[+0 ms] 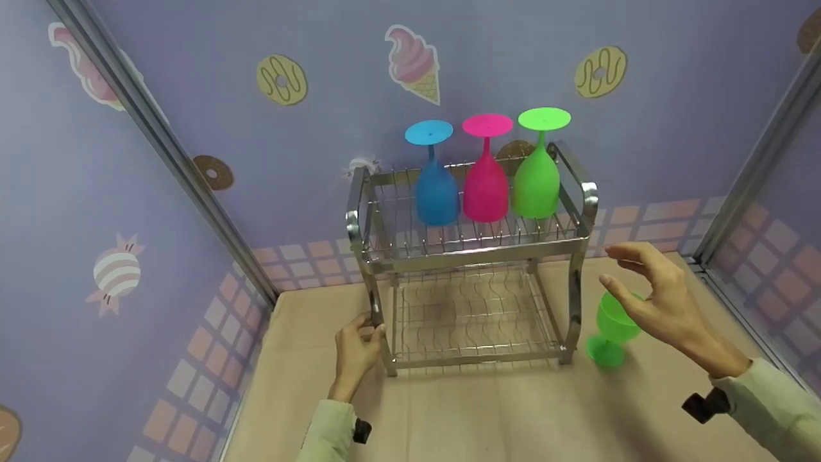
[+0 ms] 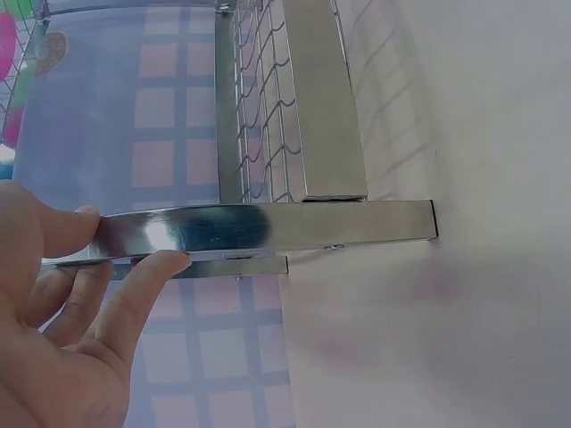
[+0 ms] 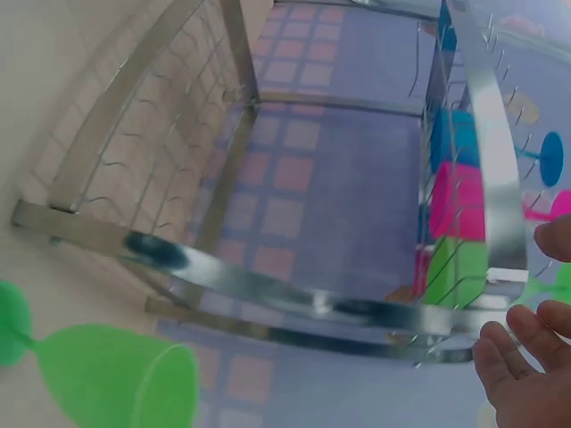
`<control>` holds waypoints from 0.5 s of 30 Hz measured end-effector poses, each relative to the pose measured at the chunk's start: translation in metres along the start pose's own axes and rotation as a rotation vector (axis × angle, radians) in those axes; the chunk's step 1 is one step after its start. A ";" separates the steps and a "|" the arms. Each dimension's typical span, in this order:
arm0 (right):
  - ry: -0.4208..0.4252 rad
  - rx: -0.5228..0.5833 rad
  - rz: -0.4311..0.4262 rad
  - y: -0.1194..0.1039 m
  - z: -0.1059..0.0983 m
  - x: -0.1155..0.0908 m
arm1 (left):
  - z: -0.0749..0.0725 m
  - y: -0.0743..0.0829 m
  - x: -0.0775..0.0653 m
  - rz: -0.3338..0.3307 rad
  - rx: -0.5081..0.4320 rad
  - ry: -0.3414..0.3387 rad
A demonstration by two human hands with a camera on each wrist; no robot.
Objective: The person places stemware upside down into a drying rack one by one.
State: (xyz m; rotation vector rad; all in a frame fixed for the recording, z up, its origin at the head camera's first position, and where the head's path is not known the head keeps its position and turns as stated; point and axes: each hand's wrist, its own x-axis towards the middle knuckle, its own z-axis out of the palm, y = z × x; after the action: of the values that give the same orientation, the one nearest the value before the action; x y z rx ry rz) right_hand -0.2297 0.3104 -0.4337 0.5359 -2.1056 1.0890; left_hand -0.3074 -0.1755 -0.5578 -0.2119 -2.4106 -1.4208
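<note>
A two-tier metal dish rack [image 1: 478, 258] stands on the table against the back wall. My left hand [image 1: 358, 353] grips its front left leg, thumb on one side and fingers on the other in the left wrist view. A blue goblet [image 1: 437, 196], a pink goblet [image 1: 485, 192] and a light green goblet [image 1: 536, 186] are upside down in a row on the upper tier. To the right of the rack a second green goblet [image 1: 616, 321] stands upright on the table. My right hand [image 1: 664, 298] is above it, fingers apart and holding nothing, partly covering its rim.
The rack's lower wire tier [image 1: 462, 314] holds nothing. Patterned purple walls [image 1: 346, 83] enclose the table [image 1: 462, 410] at the back and both sides, with metal posts [image 1: 763, 128] at the corners.
</note>
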 end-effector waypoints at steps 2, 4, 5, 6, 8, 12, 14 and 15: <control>0.023 -0.005 0.024 0.009 -0.002 -0.010 | 0.000 0.000 0.000 0.002 -0.003 0.002; 0.045 -0.008 0.052 0.018 -0.004 -0.021 | 0.000 0.000 -0.001 0.004 -0.004 0.004; 0.055 -0.010 0.070 0.023 -0.005 -0.027 | 0.000 0.001 -0.001 0.005 -0.005 0.004; 0.064 -0.017 0.088 0.028 -0.005 -0.033 | 0.000 0.001 -0.001 0.007 -0.004 0.004; 0.073 -0.032 0.130 0.037 -0.007 -0.045 | -0.001 0.001 -0.001 0.004 -0.009 0.002; 0.083 -0.053 0.216 0.053 -0.010 -0.068 | -0.001 0.001 -0.003 -0.002 -0.015 0.000; 0.091 -0.051 0.252 0.060 -0.010 -0.078 | -0.001 0.000 -0.003 -0.010 -0.022 -0.003; 0.097 -0.053 0.270 0.063 -0.010 -0.082 | -0.001 0.000 -0.003 -0.011 -0.020 -0.003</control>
State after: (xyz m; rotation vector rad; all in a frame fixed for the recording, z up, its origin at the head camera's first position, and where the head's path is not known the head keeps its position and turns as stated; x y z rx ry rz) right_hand -0.2097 0.3578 -0.5241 0.1717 -2.1566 1.1779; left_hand -0.3049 -0.1760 -0.5586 -0.2056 -2.4047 -1.4513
